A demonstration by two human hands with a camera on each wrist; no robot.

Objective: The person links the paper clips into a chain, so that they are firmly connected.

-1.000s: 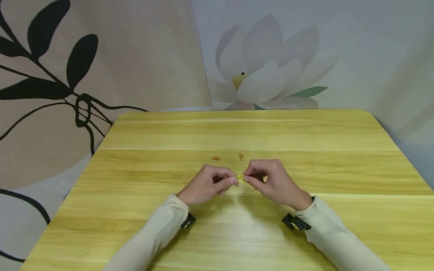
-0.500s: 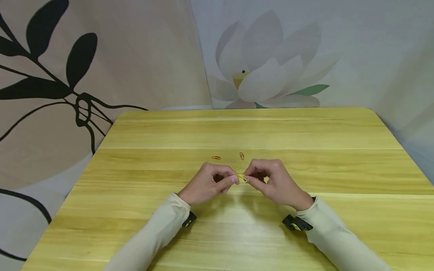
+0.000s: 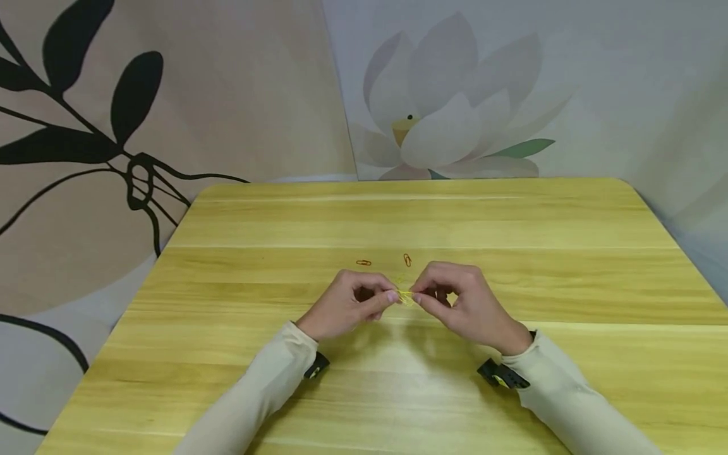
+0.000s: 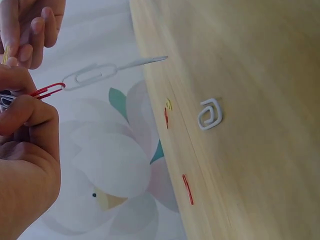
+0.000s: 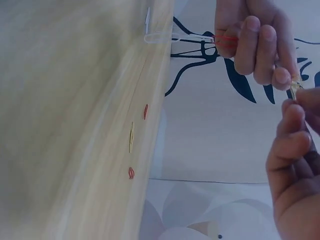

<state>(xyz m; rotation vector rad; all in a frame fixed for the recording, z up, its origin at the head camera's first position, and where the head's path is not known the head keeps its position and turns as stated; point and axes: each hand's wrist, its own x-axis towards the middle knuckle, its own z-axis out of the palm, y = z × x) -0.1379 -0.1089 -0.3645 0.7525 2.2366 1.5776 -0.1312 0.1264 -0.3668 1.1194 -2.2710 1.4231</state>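
My left hand (image 3: pixel 349 303) and right hand (image 3: pixel 469 303) meet fingertip to fingertip over the wooden table. Between them, both pinch thin yellow paper clips (image 3: pixel 405 296), partly hidden by the fingers. Below the left hand's fingers hangs a linked chain: a red paper clip (image 4: pixel 49 91), then a white paper clip (image 4: pixel 90 76) and another white one (image 4: pixel 142 62) seen nearly edge-on. The left wrist view also has a white spiral-shaped clip (image 4: pixel 210 114) against the tabletop.
Beyond the hands on the table (image 3: pixel 227 284) lie a red paper clip (image 3: pixel 363 262) and a second red one (image 3: pixel 407 260). A loose yellow paper clip (image 5: pixel 131 137) lies between them in the right wrist view. A patterned cloth (image 3: pixel 256 95) hangs behind the table.
The right hand has shifted slightly up and to the right. Between the fingertips, the yellow loop that showed broad now appears as thin, stretched lines. The left hand has barely moved.
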